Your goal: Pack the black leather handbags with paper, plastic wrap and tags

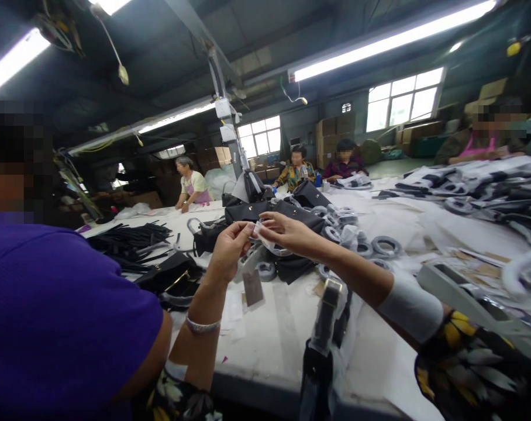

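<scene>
My left hand (230, 248) is raised over the table, thumb and forefinger pinched at a small whitish piece (257, 228). The fingers of my right hand (287, 234) close on the other side of this thin, see-through piece, whose exact nature is too small to tell. Black bags (248, 211) and rings of grey wrapped strap (386, 246) lie behind and beside my hands. Below them on the white table is a brown card (253, 287) in clear wrapping. A black strap with a gold buckle (333, 286), partly wrapped, stands near the front edge.
A person in purple (64, 316) is close on the left. Black strips (134, 237) and a black bag with a gold zip (178, 278) lie at the left. On the right are a grey tool (471, 298) and piled wrapped straps (480, 181). Other people sit or stand across the table.
</scene>
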`<state>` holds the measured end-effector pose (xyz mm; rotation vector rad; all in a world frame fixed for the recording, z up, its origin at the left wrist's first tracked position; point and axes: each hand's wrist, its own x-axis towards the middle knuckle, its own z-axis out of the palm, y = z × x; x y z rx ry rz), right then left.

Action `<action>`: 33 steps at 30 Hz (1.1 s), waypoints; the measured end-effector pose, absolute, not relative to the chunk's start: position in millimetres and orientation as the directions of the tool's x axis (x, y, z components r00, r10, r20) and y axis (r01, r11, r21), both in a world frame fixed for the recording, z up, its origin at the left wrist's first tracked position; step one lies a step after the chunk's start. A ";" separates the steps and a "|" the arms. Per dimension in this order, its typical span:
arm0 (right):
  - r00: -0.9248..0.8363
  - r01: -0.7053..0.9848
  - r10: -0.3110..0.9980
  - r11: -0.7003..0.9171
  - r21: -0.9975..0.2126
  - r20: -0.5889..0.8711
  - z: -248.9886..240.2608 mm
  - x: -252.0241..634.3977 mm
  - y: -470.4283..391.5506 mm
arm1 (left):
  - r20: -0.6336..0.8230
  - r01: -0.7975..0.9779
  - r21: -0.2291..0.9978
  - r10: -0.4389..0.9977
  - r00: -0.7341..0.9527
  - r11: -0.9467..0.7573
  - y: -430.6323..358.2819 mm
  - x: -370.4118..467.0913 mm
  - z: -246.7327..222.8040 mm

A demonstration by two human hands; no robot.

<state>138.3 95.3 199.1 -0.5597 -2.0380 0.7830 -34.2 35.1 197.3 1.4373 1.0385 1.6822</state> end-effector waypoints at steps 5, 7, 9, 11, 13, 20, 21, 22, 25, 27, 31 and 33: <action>-0.541 0.059 0.652 0.659 -0.750 0.530 197.6 162.6 86.2 | 0.466 0.000 0.884 0.880 -0.094 -0.468 25.6 -14.8 201.5; -0.520 0.026 0.664 0.642 -0.766 0.538 198.7 178.4 82.7 | 0.454 -0.020 0.889 0.888 -0.069 -0.457 22.2 -9.3 200.0; -0.497 0.008 0.665 0.645 -0.764 0.557 200.8 195.0 77.8 | 0.405 -0.057 0.912 0.914 -0.014 -0.405 20.1 -3.5 197.9; -0.446 0.047 0.647 0.707 -0.706 0.618 204.7 210.9 71.0 | 0.312 -0.090 0.949 0.944 0.109 -0.303 19.5 4.4 196.5; -0.400 0.141 0.593 0.793 -0.592 0.699 210.8 225.2 62.6 | 0.213 -0.092 0.977 0.934 0.288 -0.194 20.3 15.4 197.1; -0.362 0.385 0.344 0.902 -0.197 0.866 225.3 264.9 29.4 | 0.267 0.065 0.944 0.866 0.423 -0.324 28.1 60.1 206.5; -0.337 0.430 0.315 0.890 -0.153 0.887 223.0 269.4 24.3 | 0.333 0.108 0.911 0.864 0.376 -0.398 30.2 63.6 207.4; -0.307 0.472 0.288 0.874 -0.117 0.907 219.2 273.4 19.3 | 0.413 0.156 0.864 0.851 0.323 -0.479 32.3 66.0 208.3; -0.217 0.550 0.234 0.831 -0.080 0.948 200.8 281.7 5.8 | 0.628 0.253 0.718 0.760 0.166 -0.648 37.3 68.4 212.3; -0.170 0.556 0.222 0.826 -0.092 0.960 185.4 284.0 -0.4 | 0.626 0.193 0.746 0.770 0.121 -0.637 37.5 68.7 217.0; -0.065 0.511 0.205 0.848 -0.144 0.977 158.2 282.6 -6.0 | 0.434 -0.097 0.901 0.885 0.168 -0.424 31.2 70.7 229.7; -0.010 0.472 0.202 0.864 -0.174 0.979 149.0 280.7 -7.9 | 0.379 -0.187 0.921 0.898 0.223 -0.342 27.3 72.0 235.5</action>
